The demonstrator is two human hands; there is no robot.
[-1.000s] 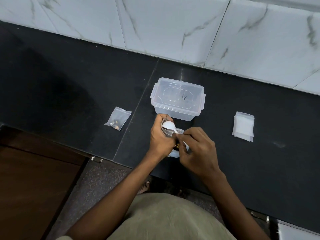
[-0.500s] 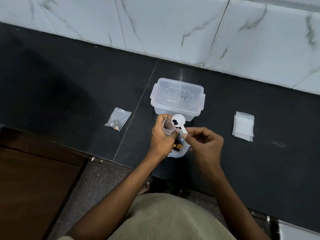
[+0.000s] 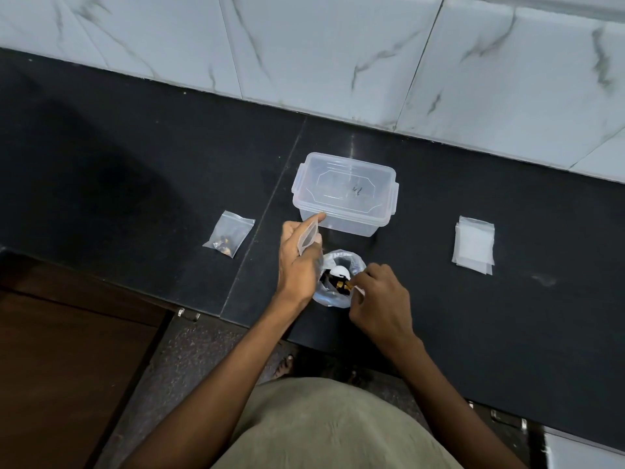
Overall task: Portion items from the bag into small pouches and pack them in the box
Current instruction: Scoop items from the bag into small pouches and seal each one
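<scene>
A clear plastic bag (image 3: 351,265) of dark and yellow items stands open on the black counter (image 3: 135,170), near its front edge. My right hand (image 3: 378,299) grips a white plastic spoon (image 3: 340,272) whose bowl is down inside the bag. My left hand (image 3: 297,262) holds a small clear pouch (image 3: 308,235) just left of and above the bag. Behind the bag stands a clear lidded box (image 3: 345,192), closed. A filled pouch (image 3: 229,239) lies to the left.
A stack of empty small pouches (image 3: 473,245) lies on the counter to the right. A white marble-tiled wall (image 3: 338,55) backs the counter. A brown wooden surface (image 3: 61,367) sits below the counter's front edge at left.
The spoon, which was raised at the pouch's mouth with dark items on it, has gone down into the bag. My left hand has shifted the pouch slightly left and up.
</scene>
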